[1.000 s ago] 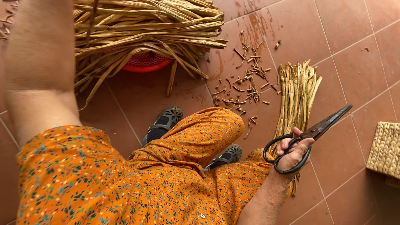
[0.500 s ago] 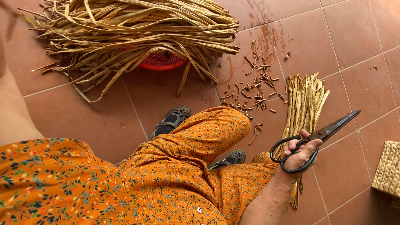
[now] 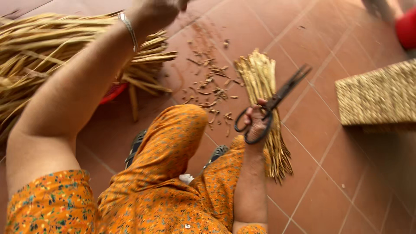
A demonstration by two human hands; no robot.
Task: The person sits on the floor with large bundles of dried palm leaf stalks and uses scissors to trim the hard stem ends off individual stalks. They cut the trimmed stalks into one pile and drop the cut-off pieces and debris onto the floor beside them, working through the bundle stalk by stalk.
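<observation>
The right hand [image 3: 256, 125] grips black scissors [image 3: 273, 104] over a straw bundle [image 3: 264, 86]. The left hand [image 3: 158, 8] is cut off; I cannot tell its grip.

Under me is a floor [image 3: 329, 173] of reddish-brown tiles laid on the diagonal. A trimmed bundle of dried reed stalks [image 3: 264, 108] lies near the middle, short cut scraps [image 3: 212, 86] are scattered just to its ten o'clock, and at nine o'clock a big loose pile of dried stalks [image 3: 39, 56] covers a red basket [image 3: 113, 93]. A woven straw box [image 3: 377, 97] sits at three o'clock, well apart from the bundle.
</observation>
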